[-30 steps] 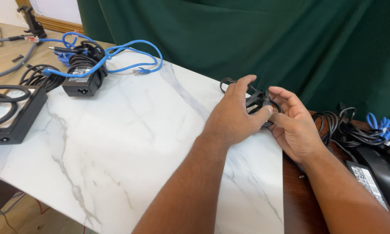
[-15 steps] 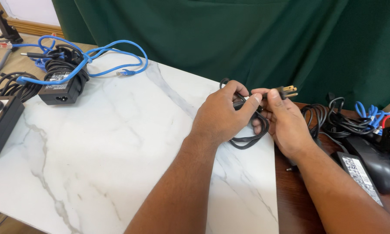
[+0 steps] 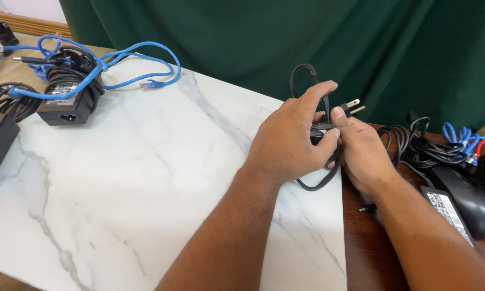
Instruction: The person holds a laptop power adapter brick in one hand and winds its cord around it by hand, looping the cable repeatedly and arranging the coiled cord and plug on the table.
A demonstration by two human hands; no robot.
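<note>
Both my hands hold a bundled black power cord (image 3: 307,81) over the right edge of the white marble slab (image 3: 145,178). My left hand (image 3: 291,140) wraps around the bundle's middle, fingers curled over it. My right hand (image 3: 363,151) grips the same bundle from the right, thumb pressed near the plug (image 3: 353,106), whose metal prongs point right. Loops of the cord stick out above and below my left hand.
A black power adapter (image 3: 67,105) wrapped in cord lies at the slab's far left, with a blue network cable (image 3: 129,64) draped over it. A tangle of black and blue cables (image 3: 442,143), a black mouse (image 3: 469,199) and another adapter lie on the brown table at right. Green curtain behind.
My hands have lifted and turned the cord bundle; the plug now sticks out to the right and a loop stands up above my left hand. The view shifted slightly left.
</note>
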